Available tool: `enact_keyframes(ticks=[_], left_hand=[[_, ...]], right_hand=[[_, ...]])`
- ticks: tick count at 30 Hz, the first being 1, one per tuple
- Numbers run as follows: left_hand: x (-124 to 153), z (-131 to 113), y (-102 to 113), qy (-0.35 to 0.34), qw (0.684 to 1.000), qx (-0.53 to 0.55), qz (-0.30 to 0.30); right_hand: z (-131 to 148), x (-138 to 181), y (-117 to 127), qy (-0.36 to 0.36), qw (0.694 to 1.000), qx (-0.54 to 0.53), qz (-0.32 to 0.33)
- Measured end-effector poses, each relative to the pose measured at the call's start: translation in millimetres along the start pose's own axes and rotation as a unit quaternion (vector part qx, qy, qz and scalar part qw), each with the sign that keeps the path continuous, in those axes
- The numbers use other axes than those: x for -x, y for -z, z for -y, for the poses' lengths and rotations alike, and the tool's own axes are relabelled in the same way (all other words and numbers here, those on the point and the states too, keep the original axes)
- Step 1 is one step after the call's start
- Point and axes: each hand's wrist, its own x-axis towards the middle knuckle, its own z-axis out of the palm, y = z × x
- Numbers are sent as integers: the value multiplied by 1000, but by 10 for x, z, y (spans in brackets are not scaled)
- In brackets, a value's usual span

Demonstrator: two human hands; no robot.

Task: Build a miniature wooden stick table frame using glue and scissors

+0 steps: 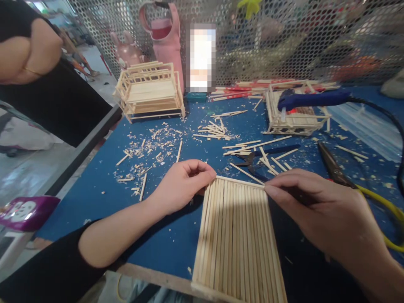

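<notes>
A flat panel of wooden sticks (236, 235) laid side by side reaches from the bottom edge toward the middle of the head view. Across its far end lies a thin wooden stick (240, 182). My left hand (186, 183) pinches the left end of this cross stick between thumb and forefinger, at the panel's corner. At the right end, my right hand (318, 206) pinches it the same way. Just beyond the panel are pliers (251, 162) with dark jaws and blue handles, among loose cut sticks (243, 147).
On the blue tabletop (104, 181) are many wood scraps. A small stick-built bench (151, 92) stands back left by a pink bottle (167, 50). A blue-handled glue gun (312, 100) rests over another stick frame (293, 122). Yellow-handled scissors (337, 168) lie right. A person (47, 84) stands left.
</notes>
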Motion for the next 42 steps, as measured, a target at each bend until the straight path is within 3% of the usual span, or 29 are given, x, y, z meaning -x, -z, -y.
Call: enact_keyframes(ticks=[12, 15, 20, 23, 26, 28, 31, 33, 36, 42], left_hand=[[22, 17, 23, -23, 999, 35, -13], [36, 26, 48, -78, 996, -17, -46], [44, 27, 123, -200, 959, -137, -150], [53, -4, 188, -210, 946, -154, -194], [67, -40, 227, -202, 938, -178, -220], [65, -46, 230, -198, 935, -206, -209], [49, -16, 204, -197, 940, -234, -150], [51, 17, 173, -194, 946, -232, -118], [102, 47, 114, -214, 939, -239, -127], [268, 39, 10, -257, 910, -288, -153]], right_hand=[[-4, -27, 9, 58, 998, -8, 17], [-1, -13, 1, 57, 998, -9, 13], [-6, 16, -9, -33, 999, -19, -36], [7, 0, 4, -90, 992, -15, -84], [19, -25, 24, -103, 990, -13, -90], [9, -34, 28, -72, 994, -15, -86], [-21, -30, 8, 40, 996, 10, -78], [-23, -20, -15, 124, 990, 43, -43], [27, 4, -46, 212, 973, 85, 35], [98, 46, -97, 233, 953, 172, 94]])
